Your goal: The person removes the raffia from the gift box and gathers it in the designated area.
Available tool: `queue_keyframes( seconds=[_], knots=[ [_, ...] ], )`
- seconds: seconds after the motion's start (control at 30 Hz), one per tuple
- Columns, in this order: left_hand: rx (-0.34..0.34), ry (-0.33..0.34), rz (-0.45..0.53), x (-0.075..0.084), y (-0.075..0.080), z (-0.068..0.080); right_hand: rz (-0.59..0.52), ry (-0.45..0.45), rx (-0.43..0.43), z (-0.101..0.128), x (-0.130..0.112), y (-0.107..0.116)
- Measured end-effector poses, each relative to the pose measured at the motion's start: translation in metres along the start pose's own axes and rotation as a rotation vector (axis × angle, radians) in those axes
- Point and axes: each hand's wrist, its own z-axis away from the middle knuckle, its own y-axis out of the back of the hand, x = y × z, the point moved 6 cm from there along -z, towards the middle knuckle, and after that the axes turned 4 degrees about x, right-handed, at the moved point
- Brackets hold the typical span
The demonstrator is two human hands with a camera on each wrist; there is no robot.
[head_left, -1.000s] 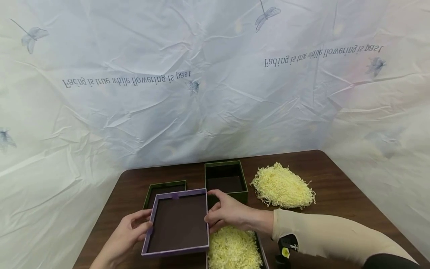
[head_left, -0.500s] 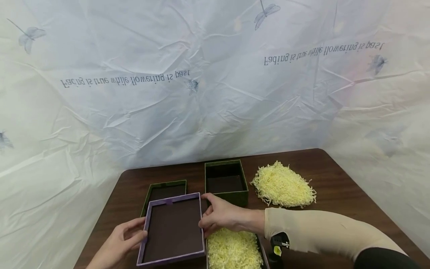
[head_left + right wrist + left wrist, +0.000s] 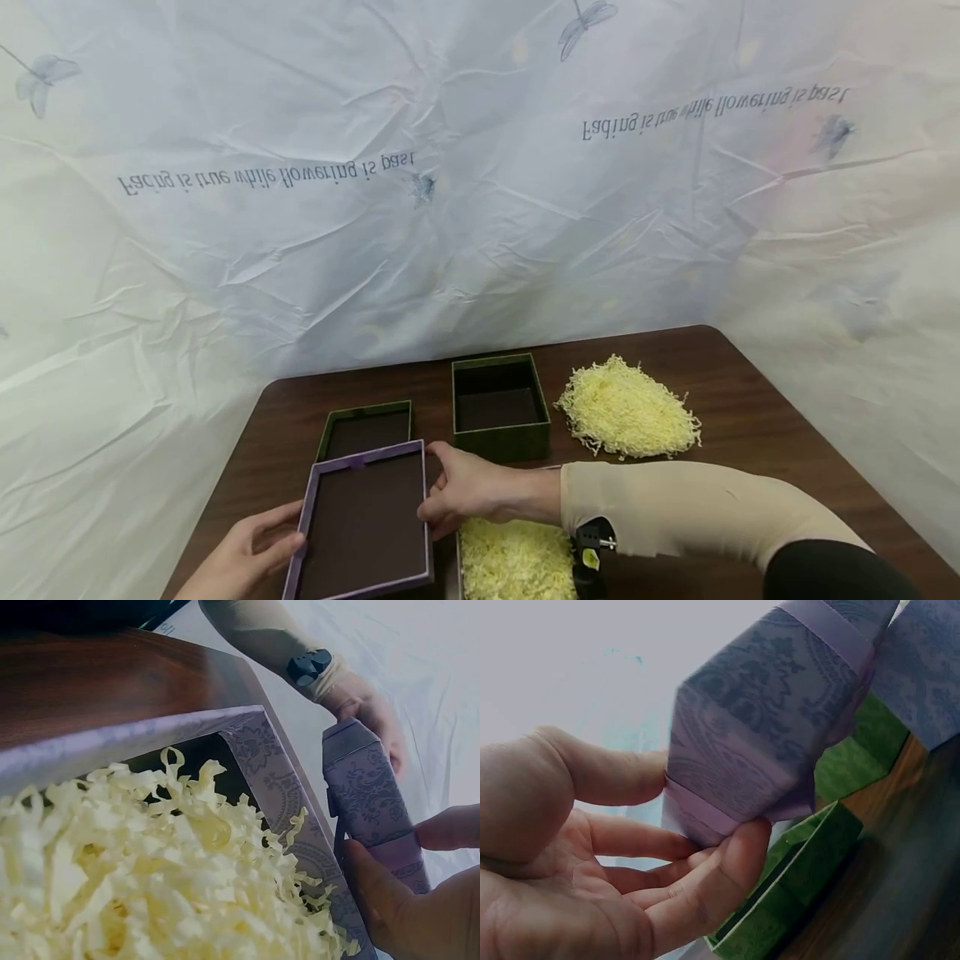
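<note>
Both hands hold a purple patterned box lid (image 3: 367,529), hollow side up with a dark inside, by opposite sides. My left hand (image 3: 243,554) pinches its left side, thumb on the near face and fingers beneath in the left wrist view, where a lilac ribbon band (image 3: 705,810) crosses the lid. At the right side, my right hand (image 3: 472,492) grips it between thumb and fingers. Just right of the lid is a purple box (image 3: 274,776) heaped with pale yellow shredded paper (image 3: 517,558); the right forearm passes over its far end.
A deep green box (image 3: 501,442) stands open near the back of the brown table (image 3: 742,433). Left of it lies a shallow green lid (image 3: 367,427), partly hidden by the purple lid. A loose pile of yellow shredded paper (image 3: 630,412) lies at right. White printed sheeting (image 3: 480,250) hangs behind.
Both hands have carried the purple lid left and towards the front of the table, off to the side of the purple box. The green box, green lid and paper pile stay put.
</note>
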Motion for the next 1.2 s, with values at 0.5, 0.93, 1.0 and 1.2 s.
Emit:
queue_keyframes(
  seconds=[0.5,0.93,1.0,1.2],
  knots=[
    [-0.016,0.005,-0.08,-0.016,0.014,0.012,0.005,-0.003,-0.031,-0.011,0.004,-0.02],
    [0.012,0.044,0.052,-0.024,0.021,0.021,0.074,-0.002,0.039,-0.023,0.008,-0.03],
    [0.025,0.051,0.058,-0.027,0.022,0.021,0.107,0.008,0.053,-0.025,0.009,-0.032],
    [0.076,0.075,-0.029,-0.035,0.026,0.023,0.177,0.015,0.096,-0.027,0.011,-0.037]
  ],
)
